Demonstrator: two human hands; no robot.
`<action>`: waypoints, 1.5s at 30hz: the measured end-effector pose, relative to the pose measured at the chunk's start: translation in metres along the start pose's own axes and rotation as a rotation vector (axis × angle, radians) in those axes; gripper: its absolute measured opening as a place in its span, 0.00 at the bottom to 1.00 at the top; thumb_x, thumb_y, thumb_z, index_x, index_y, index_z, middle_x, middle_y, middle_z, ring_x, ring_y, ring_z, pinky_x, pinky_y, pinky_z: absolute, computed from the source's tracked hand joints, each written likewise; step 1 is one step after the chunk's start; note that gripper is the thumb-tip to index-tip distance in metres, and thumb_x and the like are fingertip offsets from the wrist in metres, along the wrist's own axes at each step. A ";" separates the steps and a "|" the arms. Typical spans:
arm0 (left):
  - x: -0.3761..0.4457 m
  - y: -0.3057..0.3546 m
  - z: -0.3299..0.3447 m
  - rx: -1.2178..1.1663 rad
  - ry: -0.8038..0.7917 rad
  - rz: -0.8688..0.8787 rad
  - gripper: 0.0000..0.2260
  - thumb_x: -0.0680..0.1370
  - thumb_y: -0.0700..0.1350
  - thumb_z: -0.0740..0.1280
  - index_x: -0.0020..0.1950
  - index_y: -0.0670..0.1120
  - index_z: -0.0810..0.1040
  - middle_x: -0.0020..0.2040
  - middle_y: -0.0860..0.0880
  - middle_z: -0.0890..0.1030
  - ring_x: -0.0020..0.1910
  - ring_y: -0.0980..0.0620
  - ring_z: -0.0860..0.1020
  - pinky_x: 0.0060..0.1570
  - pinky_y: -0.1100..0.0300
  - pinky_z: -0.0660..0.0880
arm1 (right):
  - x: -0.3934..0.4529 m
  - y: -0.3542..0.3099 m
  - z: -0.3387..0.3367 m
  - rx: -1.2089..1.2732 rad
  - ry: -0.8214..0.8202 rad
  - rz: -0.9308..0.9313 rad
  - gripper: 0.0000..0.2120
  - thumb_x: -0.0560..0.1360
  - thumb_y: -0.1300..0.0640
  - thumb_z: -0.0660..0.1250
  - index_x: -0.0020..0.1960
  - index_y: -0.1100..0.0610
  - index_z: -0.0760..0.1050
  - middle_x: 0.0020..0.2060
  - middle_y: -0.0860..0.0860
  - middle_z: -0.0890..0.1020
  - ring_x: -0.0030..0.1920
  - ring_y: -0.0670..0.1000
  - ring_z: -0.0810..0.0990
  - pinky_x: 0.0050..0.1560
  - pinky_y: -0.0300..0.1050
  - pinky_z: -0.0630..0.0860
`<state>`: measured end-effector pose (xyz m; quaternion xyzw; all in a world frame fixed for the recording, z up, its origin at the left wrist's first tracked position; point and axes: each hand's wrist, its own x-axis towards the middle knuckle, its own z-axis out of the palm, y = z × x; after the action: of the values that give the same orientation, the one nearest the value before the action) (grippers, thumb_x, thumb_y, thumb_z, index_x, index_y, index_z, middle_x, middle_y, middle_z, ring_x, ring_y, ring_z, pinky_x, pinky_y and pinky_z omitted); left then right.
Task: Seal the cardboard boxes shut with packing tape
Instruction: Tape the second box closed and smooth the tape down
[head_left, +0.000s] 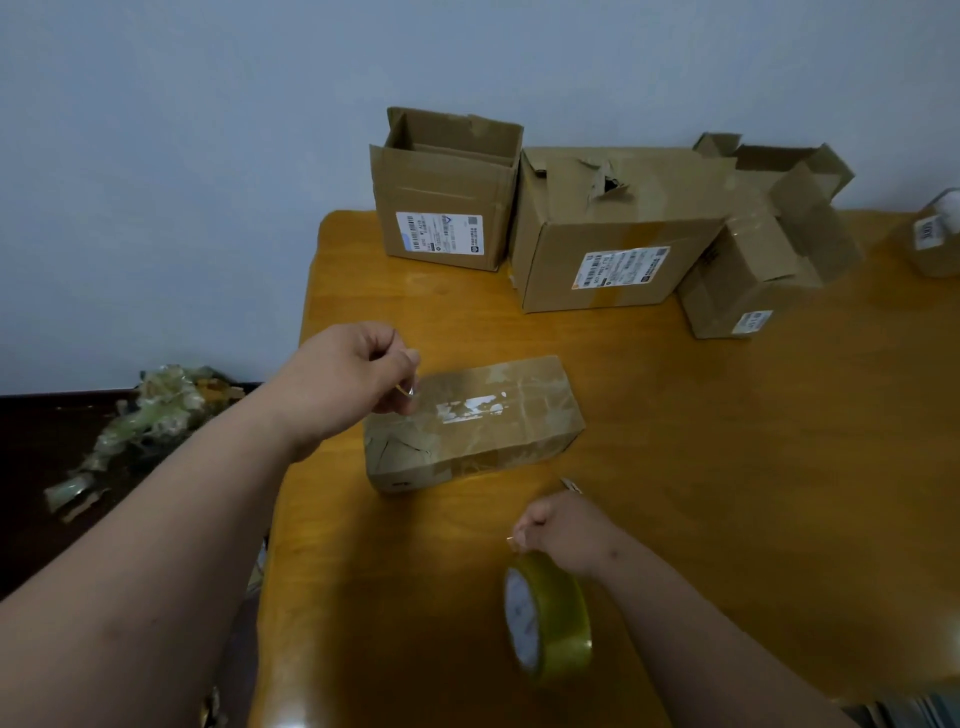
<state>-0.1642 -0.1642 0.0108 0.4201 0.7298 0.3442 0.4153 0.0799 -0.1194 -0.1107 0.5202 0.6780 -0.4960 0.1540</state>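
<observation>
The left arm (171, 525) is bare and reaches forward, stretched long from the lower left. The left hand (345, 376) is palm down, over the left end of the small box (475, 421). Its fingers (402, 364) are curled and pinch a small shiny bit. The right arm (727, 629) comes from the lower right, also bare. The right hand (563, 530) is nearer than the box, knuckles up, fingers closed in a fist around something thin.
</observation>
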 end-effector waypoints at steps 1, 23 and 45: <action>0.000 -0.002 0.002 0.002 -0.007 -0.003 0.12 0.81 0.44 0.64 0.41 0.40 0.75 0.40 0.44 0.84 0.39 0.49 0.85 0.52 0.46 0.81 | 0.007 0.003 0.001 0.034 0.022 0.020 0.06 0.78 0.58 0.67 0.46 0.54 0.83 0.44 0.47 0.83 0.47 0.47 0.80 0.49 0.40 0.75; 0.014 -0.005 0.014 0.087 -0.058 0.000 0.11 0.81 0.47 0.64 0.42 0.42 0.76 0.41 0.44 0.84 0.39 0.52 0.85 0.53 0.43 0.79 | 0.053 0.028 -0.031 -0.645 -0.016 0.022 0.13 0.80 0.64 0.56 0.59 0.59 0.77 0.61 0.58 0.78 0.62 0.56 0.76 0.63 0.44 0.68; 0.003 0.013 -0.019 -0.432 -0.075 0.012 0.09 0.81 0.42 0.62 0.41 0.42 0.75 0.40 0.44 0.83 0.35 0.49 0.81 0.42 0.54 0.79 | 0.006 -0.071 -0.030 1.022 -0.218 -0.363 0.03 0.68 0.59 0.71 0.42 0.54 0.79 0.42 0.52 0.83 0.50 0.51 0.83 0.59 0.49 0.74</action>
<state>-0.1776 -0.1587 0.0287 0.3383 0.6207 0.4792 0.5202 0.0255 -0.0889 -0.0648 0.3492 0.4100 -0.8314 -0.1367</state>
